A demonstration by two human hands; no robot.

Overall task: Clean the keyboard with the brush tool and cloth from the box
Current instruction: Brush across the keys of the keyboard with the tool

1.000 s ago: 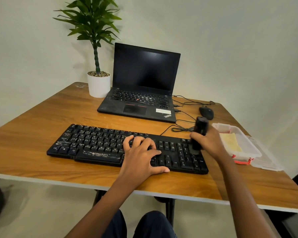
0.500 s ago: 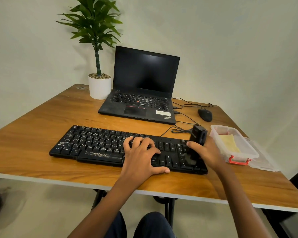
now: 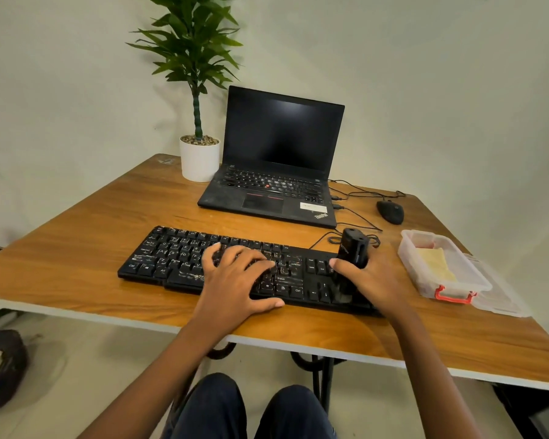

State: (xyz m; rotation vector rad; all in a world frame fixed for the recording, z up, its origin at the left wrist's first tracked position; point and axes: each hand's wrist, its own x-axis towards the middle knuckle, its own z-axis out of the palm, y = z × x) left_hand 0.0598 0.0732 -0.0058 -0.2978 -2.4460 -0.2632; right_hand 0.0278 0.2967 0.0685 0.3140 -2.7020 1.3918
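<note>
Right hand [image 3: 374, 277] grips black stubby brush tool [image 3: 353, 252] upright, bristles down on right end of long black keyboard [image 3: 178, 258]; left hand [image 3: 238, 280] flat, fingers spread, pressing mid-keys; unbrushed keys stretch leftward.

Soft even indoor light, faint shadows, wide-angle bending at edges

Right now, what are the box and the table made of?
Box: clear, shiny plastic; you can see the yellow cloth through its walls. Table: looks like wood, with streaky grain and a smooth sheen, though it may be a printed wood-look layer.
</note>
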